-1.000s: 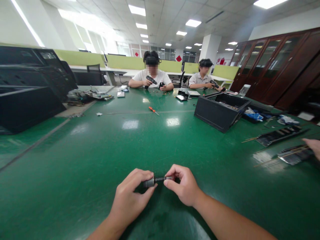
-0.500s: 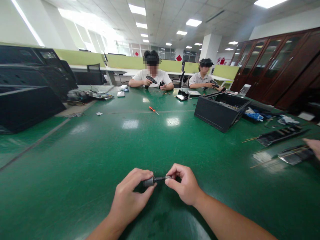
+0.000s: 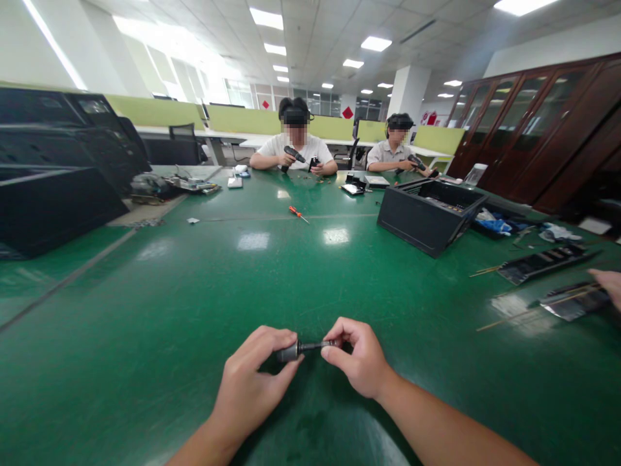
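Head view: the left hand point(image 3: 255, 372) grips a dark grey cylinder with a pale rim point(image 3: 290, 352), thumb below and fingers above, parted only by the width of the part. A slim, straight black shaft point(image 3: 312, 346) extends from the rim toward the right hand point(image 3: 356, 359). The thumb and index finger of the right hand are pinched together on the far end of the shaft; the fingertips partly cover this end, so its exact form cannot be told. Cylinder and shaft lie level, at the near middle of the glossy green tabletop point(image 3: 272, 278).

Beyond the hands, a small screwdriver with an orange handle point(image 3: 298, 214) lies on the tabletop. To its right stands a black, open-topped rectangular case point(image 3: 412, 217); large black equipment housings point(image 3: 53, 210) stand at the left edge. Two dark, flat, elongated panels lie at the right, the farther panel point(image 3: 546, 264) well apart from the nearer panel's outer end, beside another person's hand point(image 3: 610, 285). Across the table, a co-worker in a white shirt point(image 3: 315, 147) holds a black pistol-shaped power tool point(image 3: 294, 155)
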Demonstrator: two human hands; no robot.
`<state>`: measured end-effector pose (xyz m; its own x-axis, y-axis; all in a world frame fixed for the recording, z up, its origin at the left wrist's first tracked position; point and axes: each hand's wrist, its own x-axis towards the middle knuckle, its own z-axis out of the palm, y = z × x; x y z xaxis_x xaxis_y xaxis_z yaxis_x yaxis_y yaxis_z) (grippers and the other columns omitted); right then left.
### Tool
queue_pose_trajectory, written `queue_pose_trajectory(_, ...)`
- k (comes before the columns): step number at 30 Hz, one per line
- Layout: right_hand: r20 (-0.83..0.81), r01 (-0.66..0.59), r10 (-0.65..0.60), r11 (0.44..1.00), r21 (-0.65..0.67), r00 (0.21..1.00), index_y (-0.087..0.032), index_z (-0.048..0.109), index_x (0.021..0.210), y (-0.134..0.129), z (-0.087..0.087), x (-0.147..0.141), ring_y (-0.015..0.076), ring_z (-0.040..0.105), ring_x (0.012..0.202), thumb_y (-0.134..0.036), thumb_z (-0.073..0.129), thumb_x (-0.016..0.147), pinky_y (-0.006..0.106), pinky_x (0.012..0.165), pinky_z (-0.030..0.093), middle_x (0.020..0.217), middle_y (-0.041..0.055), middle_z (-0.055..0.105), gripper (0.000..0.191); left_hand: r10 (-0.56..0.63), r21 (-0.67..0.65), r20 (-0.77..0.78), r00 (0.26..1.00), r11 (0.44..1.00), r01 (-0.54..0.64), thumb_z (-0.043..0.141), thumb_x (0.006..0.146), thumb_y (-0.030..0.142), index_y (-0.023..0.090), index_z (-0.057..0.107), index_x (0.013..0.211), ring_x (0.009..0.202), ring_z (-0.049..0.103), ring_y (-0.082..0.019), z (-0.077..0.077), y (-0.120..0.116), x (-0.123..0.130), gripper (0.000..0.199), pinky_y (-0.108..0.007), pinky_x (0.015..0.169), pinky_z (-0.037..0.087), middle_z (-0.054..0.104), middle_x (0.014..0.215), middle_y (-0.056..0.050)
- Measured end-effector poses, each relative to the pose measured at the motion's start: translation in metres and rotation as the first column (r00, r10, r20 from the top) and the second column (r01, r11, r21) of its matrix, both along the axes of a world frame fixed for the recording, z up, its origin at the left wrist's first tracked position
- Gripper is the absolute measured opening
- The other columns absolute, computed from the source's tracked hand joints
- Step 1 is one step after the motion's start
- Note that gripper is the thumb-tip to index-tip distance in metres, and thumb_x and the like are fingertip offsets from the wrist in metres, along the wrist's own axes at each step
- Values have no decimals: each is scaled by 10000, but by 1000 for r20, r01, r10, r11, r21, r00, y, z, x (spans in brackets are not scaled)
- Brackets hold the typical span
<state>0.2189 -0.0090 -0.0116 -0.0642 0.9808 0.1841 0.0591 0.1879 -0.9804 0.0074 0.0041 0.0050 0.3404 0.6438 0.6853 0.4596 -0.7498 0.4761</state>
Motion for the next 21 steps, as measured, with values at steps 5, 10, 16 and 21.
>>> queue_pose_trajectory(5, -8, 6, -6, 1000, 1, 1000, -171, 638, 734, 0, 0, 0, 136, 491, 598, -230, 707, 730, 270, 603, 389, 629, -24, 558, 91, 10, 9, 4, 1000, 1000, -10, 730, 846, 153, 199, 677, 975, 845, 692, -166, 1, 0, 1, 147, -266, 763, 571, 717, 912, -31)
queue_pose_trajectory(10, -12, 13, -13, 1000, -7, 1000, -165, 635, 730, 0, -1, 0, 138, 492, 604, -245, 707, 728, 274, 614, 388, 634, -22, 558, 107, 25, 12, -8, 1000, 1000, -24, 733, 845, 149, 201, 682, 975, 847, 688, -154, 3, 0, 2, 149, -251, 772, 564, 715, 907, -21)
queue_pose_trajectory(16, -16, 19, -19, 1000, -2, 1000, -167, 635, 729, 1, -2, 2, 140, 498, 607, -253, 715, 727, 277, 621, 390, 638, -21, 562, 118, 17, 15, 3, 1000, 1000, -17, 737, 845, 136, 208, 673, 993, 869, 687, -151, 1, 1, 0, 177, -252, 790, 564, 715, 923, -19)
queue_pose_trajectory(21, -25, 19, -19, 1000, 5, 1000, -168, 639, 725, 2, -2, 2, 139, 496, 600, -251, 716, 726, 275, 614, 389, 628, -21, 561, 113, 13, 2, 4, 1000, 1000, -13, 745, 843, 139, 211, 668, 988, 880, 684, -152, 0, 0, -1, 179, -256, 799, 561, 710, 934, -21)
